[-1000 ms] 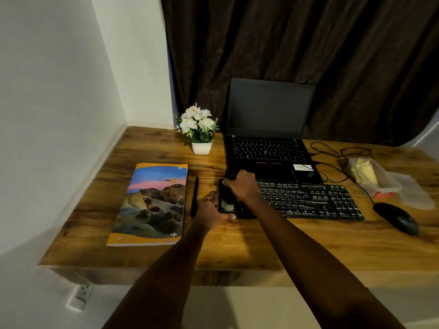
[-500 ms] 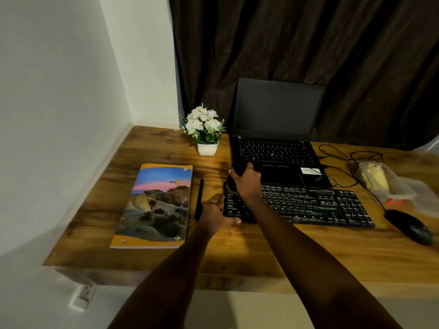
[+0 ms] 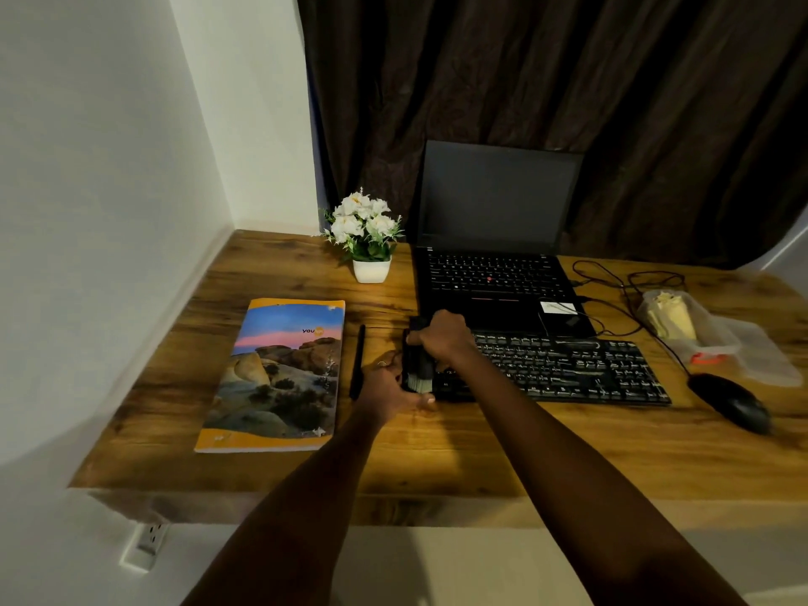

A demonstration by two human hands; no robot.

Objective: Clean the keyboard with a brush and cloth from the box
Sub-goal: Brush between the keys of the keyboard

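Black brush [image 3: 419, 369], the right hand [image 3: 441, 336] curled round it, works the left end of the keyboard [image 3: 568, 369] while the left hand [image 3: 389, 389] grips that corner; next, probably, strokes carrying rightward.

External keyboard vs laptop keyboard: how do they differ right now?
The external keyboard is wider and nearer the desk edge; the laptop keyboard sits behind. The left hand holds the external keyboard, the right hand holds the brush on it; the laptop keyboard is untouched, with a red nub. Both black.

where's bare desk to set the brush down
Bare wood: the desk strip in front of the keyboard and book, and the back-left corner beside the flower pot. Crowded: right end, with cables, plastic box, mouse.
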